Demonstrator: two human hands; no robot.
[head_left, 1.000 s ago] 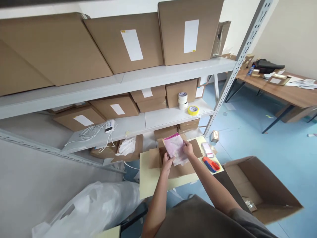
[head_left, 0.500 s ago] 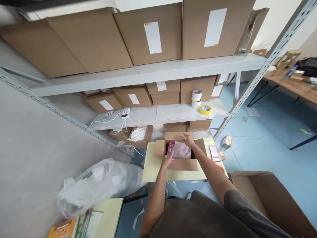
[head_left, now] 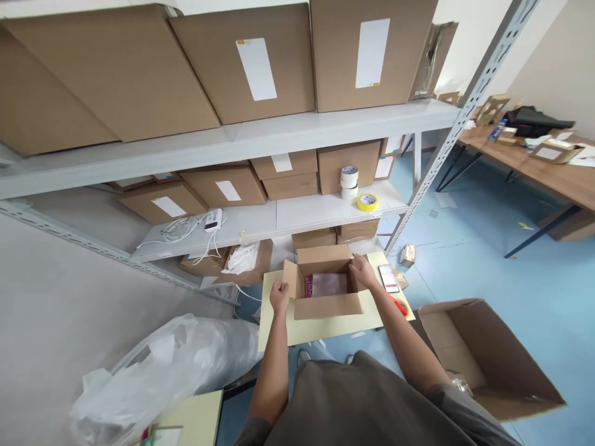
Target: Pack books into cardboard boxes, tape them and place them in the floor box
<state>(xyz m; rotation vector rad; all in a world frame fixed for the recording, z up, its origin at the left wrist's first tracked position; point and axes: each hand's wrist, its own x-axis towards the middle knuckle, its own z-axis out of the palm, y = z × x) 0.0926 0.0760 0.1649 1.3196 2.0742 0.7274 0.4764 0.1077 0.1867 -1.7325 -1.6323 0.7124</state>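
Note:
An open cardboard box [head_left: 328, 308] stands on a small pale yellow table [head_left: 274, 328], its flaps raised or folded outward. Inside it lies a flat pink item [head_left: 308, 286], mostly covered by a translucent plastic wrap [head_left: 330, 284]; what kind of item it is I cannot make out. My left hand [head_left: 279, 296] is closed on the box's left flap. On the opposite side my right hand [head_left: 362, 271] grips the right flap, which is largely hidden behind the fingers.
Right of the box lie a phone [head_left: 388, 278] and a red-handled tool [head_left: 400, 306] beside tape. Behind rises a metal shelf [head_left: 320, 210] with cartons, white tape rolls [head_left: 349, 181] and yellow tape [head_left: 367, 202]. A plastic bag [head_left: 186, 359] lies left; a large open carton [head_left: 488, 353] stands right.
Both hands have left the wrapped pink item and moved outward to the box's side flaps. The left flap now stands more upright. The wrapped item sits lower in the box. The view has shifted right.

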